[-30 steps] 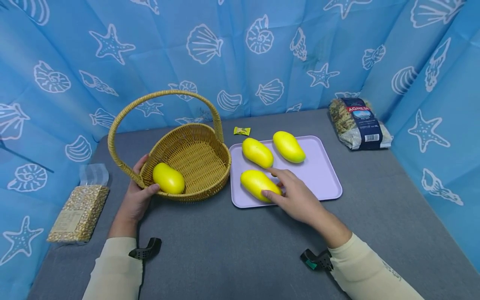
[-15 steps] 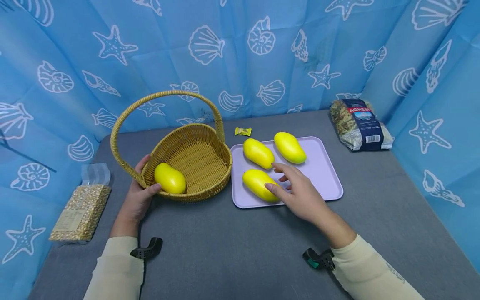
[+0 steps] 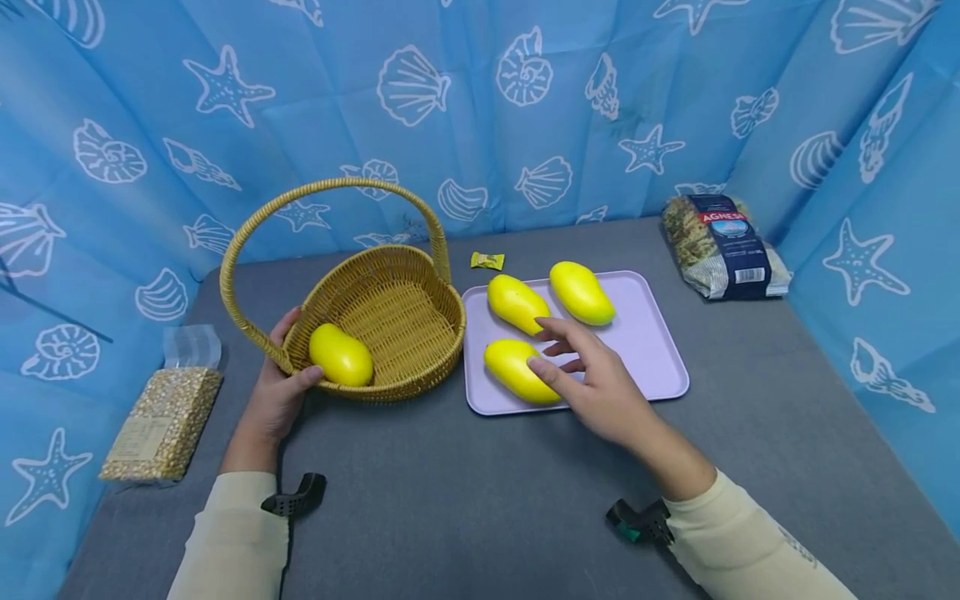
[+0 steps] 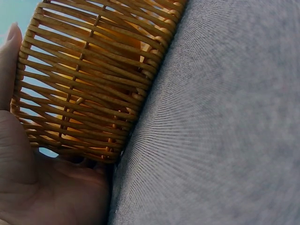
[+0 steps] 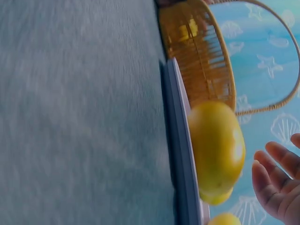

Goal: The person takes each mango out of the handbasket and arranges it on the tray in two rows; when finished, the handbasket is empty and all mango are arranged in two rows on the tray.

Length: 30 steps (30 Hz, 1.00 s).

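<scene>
My left hand [image 3: 272, 404] grips the left side of a wicker basket [image 3: 405, 333] with a tall arched handle, thumb over the rim; its other fingers are mostly hidden behind the wall. Inside the basket lies one yellow mango [image 3: 341, 356]. On a lilac tray [image 3: 648, 371] to the right are three more: a front mango [image 3: 513, 371], a back-left mango [image 3: 516, 300] and a back-right mango [image 3: 582, 293]. Over the front one hovers my right hand [image 3: 603, 392], fingers loosely bent and holding nothing. The right wrist view shows a gap between its fingertips [image 5: 260, 164] and the nearest mango [image 5: 216, 147].
A bag of corn kernels [image 3: 161, 425] lies at the left edge of the grey table [image 3: 450, 500]. A pasta bag [image 3: 723, 247] sits at the back right. Behind the tray is a small yellow-green wrapped candy [image 3: 487, 261]. A blue shell-print curtain [image 3: 480, 125] encloses the table.
The right hand has lifted slightly off the front mango and drawn back a little, its thumb coming away. The mangoes stay in place, and the left hand keeps its hold on the basket.
</scene>
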Motion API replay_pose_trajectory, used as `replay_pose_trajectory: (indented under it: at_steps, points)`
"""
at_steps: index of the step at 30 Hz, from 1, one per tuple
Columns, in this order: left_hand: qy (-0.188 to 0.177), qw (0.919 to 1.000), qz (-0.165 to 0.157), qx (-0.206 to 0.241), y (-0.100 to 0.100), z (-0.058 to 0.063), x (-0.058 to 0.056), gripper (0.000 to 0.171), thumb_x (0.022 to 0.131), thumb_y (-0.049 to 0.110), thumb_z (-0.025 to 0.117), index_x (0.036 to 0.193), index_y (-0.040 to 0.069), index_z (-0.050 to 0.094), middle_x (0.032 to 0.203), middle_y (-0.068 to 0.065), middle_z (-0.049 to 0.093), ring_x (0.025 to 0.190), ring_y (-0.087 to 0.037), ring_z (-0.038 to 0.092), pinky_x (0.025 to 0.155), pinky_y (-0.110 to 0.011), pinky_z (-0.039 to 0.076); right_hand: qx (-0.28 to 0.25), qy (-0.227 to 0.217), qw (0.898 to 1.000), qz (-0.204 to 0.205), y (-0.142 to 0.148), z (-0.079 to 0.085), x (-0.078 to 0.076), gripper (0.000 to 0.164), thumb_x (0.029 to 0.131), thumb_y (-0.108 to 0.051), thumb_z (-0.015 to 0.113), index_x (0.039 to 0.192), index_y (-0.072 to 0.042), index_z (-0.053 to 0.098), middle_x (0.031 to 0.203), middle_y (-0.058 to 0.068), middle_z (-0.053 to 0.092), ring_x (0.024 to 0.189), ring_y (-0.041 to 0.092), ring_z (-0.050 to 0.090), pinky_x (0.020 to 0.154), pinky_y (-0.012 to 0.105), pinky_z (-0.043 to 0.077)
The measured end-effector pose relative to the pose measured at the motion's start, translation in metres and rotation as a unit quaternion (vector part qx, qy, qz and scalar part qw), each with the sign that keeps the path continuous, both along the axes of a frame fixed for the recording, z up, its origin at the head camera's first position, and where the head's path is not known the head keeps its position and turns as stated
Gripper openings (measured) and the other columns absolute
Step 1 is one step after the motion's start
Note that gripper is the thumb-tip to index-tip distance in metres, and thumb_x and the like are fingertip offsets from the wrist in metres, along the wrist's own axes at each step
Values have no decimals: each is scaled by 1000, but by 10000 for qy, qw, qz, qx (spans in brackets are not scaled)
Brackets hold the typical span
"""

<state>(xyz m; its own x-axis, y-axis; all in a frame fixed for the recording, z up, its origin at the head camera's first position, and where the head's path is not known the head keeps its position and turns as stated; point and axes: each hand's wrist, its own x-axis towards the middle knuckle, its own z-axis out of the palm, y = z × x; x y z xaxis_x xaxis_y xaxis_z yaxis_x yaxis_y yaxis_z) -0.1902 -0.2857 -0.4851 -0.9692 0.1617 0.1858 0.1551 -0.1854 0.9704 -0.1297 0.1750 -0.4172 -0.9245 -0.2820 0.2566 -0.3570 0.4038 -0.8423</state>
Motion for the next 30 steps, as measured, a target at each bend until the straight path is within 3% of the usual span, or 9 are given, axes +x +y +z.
replay_pose_trajectory:
  at_steps: [11, 19, 23, 30]
  points:
    - [-24, 10000, -33, 27, 0, 0, -1, 87, 103, -11, 63, 174, 20, 24, 173, -22, 26, 148, -26, 39, 114, -29, 37, -483, -16, 9957, 786, -27, 7, 2, 54, 109, -25, 69, 158, -8, 52, 143, 13, 64, 127, 29, 62, 99, 50, 56]
    - [-4, 10000, -37, 6, -1, -1, -1, 87, 103, -12, 63, 174, 20, 24, 173, -22, 26, 148, -26, 40, 115, -28, 37, -954, -262, 9845, 1446, -52, 12, 0, 55, 114, -35, 57, 160, -6, 49, 146, 10, 63, 129, 29, 61, 103, 55, 51]
    - [37, 10000, -41, 35, -1, -1, -1, 87, 103, -11, 63, 174, 20, 25, 173, -22, 26, 147, -26, 41, 115, -29, 37, -1223, -504, 9729, 1897, -67, 14, -2, 61, 115, -44, 52, 161, -4, 47, 146, 11, 62, 132, 28, 59, 105, 55, 49]
    - [32, 10000, -45, 25, -1, 0, -1, 87, 103, -12, 64, 174, 19, 25, 172, -23, 27, 147, -26, 41, 114, -29, 37, -1923, -946, 9349, 2828, -92, 9, -10, 93, 109, -73, 41, 164, 2, 37, 151, 21, 55, 133, 45, 56, 105, 49, 51]
